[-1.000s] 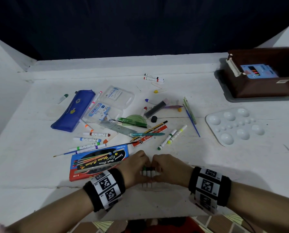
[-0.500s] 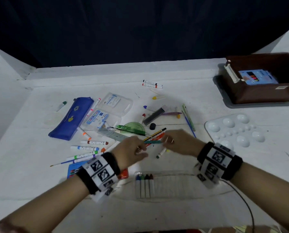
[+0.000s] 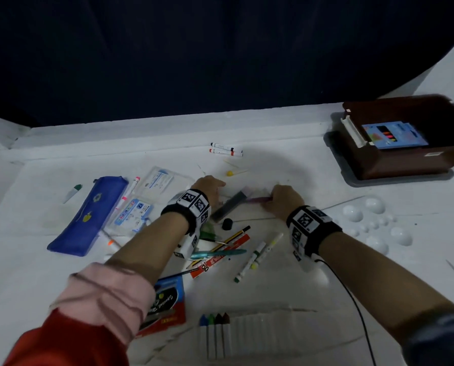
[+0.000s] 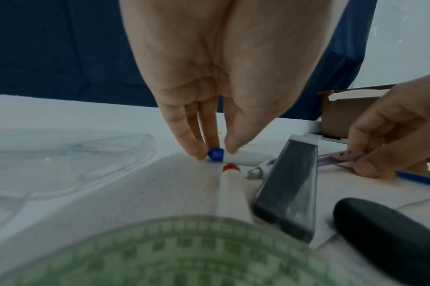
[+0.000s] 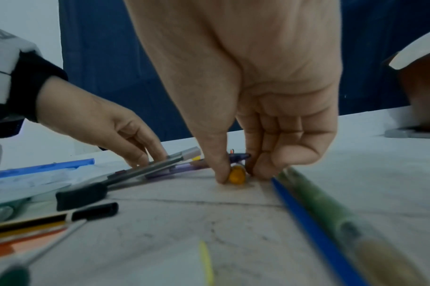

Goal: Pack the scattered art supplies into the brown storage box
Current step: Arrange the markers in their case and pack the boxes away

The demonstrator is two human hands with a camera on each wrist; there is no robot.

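Nearest you, four crayons (image 3: 214,319) sit slotted in their clear plastic tray (image 3: 260,331) on the surface. Farther out, your left hand (image 4: 209,96) pinches a blue-capped white crayon (image 4: 216,154); your right hand (image 5: 258,96) pinches an orange-tipped one (image 5: 236,175), probably for that tray. The brown storage box (image 3: 405,165) waits far right.

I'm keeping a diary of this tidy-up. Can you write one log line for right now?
left hand: pinching blue-capped marker | right hand: pinching orange-capped marker | brown storage box: open, far right
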